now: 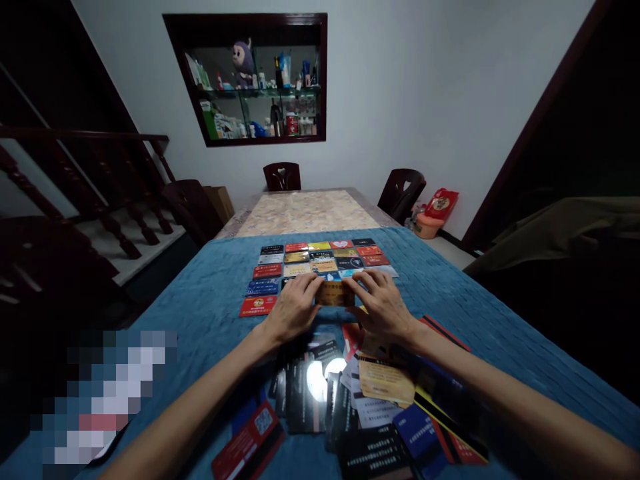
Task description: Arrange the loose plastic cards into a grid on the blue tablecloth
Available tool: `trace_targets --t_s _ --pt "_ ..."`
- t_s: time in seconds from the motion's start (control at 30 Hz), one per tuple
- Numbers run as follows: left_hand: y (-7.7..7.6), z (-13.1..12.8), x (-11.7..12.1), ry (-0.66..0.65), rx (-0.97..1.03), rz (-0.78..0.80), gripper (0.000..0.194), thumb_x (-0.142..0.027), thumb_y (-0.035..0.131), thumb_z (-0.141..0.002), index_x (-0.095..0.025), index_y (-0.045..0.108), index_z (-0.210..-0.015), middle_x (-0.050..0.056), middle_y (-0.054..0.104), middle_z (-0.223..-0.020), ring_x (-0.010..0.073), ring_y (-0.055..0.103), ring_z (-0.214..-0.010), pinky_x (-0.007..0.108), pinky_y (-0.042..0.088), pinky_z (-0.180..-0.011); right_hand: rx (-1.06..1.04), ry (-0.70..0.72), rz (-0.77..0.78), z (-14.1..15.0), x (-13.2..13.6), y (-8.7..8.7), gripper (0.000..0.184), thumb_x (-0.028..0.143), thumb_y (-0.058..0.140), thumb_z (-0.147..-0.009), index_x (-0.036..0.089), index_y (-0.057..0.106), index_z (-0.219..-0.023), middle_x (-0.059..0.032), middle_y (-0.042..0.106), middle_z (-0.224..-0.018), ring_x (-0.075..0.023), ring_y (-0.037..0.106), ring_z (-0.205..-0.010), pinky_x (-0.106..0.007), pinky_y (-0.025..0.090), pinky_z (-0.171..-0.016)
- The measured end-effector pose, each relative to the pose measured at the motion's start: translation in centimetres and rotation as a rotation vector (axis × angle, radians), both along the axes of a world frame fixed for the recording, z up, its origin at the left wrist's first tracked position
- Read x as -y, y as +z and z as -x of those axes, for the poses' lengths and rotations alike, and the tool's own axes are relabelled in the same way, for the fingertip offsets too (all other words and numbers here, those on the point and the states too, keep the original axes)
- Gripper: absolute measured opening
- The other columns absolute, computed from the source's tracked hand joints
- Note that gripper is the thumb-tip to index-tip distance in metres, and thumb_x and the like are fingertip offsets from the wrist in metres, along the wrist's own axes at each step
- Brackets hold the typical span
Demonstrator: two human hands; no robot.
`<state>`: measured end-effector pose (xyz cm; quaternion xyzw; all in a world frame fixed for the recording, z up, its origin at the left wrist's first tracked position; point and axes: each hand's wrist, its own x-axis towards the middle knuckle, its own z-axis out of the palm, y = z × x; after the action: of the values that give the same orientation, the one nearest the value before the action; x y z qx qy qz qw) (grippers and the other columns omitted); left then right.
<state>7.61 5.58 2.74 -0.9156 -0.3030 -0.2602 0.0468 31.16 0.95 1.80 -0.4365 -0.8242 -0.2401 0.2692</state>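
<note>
Between my two hands a gold plastic card [335, 293] is held by its short ends, its printed face toward me. My left hand [295, 303] pinches the left end and my right hand [383, 303] the right end. Just beyond lie rows of cards laid face up, among them a red card [259, 306] and a blue card [263, 287] in the left column. Part of these rows is hidden behind my hands. Nearer to me, under my forearms, spreads a loose pile of overlapping cards, with a black card [306, 397], a gold card [386, 380] and a red card [249, 440].
A blue cloth [200, 320] covers the near part of the table; the patterned tabletop [305, 210] shows behind it. A blurred-out object [125, 393] lies at the left. Chairs [401, 193] stand around the far end, and a wooden railing [85, 177] runs along the left.
</note>
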Motion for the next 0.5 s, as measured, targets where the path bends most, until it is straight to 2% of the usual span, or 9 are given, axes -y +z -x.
trace_targets --t_s 0.27,0.5 --pt "1.6 1.3 -2.4 0.097 -0.162 -0.022 0.046 -0.017 0.060 -0.082 -0.016 0.050 -0.127 0.016 0.057 -0.128 0.0319 0.052 -0.119 0.048 0.046 -0.099 0.091 0.003 0.117 1.4 -4.6 0.6 0.051 0.033 0.063 -0.086 0.014 0.055 -0.132 -0.0171 0.059 -0.118 -0.0320 0.044 -0.107 -0.043 0.037 -0.085" --pt "2.3 2.4 -5.6 0.201 -0.233 0.002 0.039 -0.019 0.062 -0.082 -0.017 0.055 -0.120 0.014 0.059 -0.124 0.0306 0.051 -0.117 0.046 0.046 -0.097 0.098 0.005 0.254 2.8 -9.0 1.3 0.047 0.034 0.064 -0.087 0.016 0.056 -0.130 -0.0159 0.057 -0.127 -0.0307 0.044 -0.112 -0.040 0.039 -0.087"
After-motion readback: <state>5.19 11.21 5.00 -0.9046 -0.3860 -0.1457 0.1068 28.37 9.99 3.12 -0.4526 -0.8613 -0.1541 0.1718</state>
